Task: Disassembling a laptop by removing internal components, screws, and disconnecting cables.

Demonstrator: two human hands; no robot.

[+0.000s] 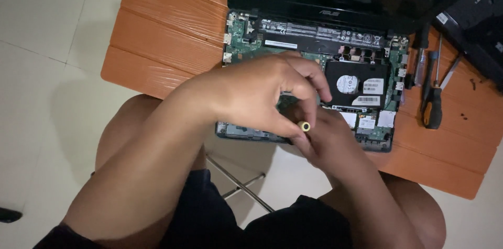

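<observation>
Grip: both hands meet over the opened laptop (pixel 309 65); the right hand (pixel 327 141) pinches a small yellow-tipped tool (pixel 304 126) between its fingers, end-on to the camera.
Left hand: the left hand (pixel 257 92) arches over the right one, fingers curled down toward the laptop's middle (whether it holds anything cannot be told).
Laptop: its bottom cover is off, showing a green circuit board, a long black battery at the far edge, and a black hard drive (pixel 356 84) just right of the hands.
Table: an orange wooden table (pixel 162 34) carries the laptop.
Right of laptop: screwdrivers (pixel 432 97) lie just beside it, one with an orange-and-black handle.
Below laptop: the person's bare knees.
</observation>
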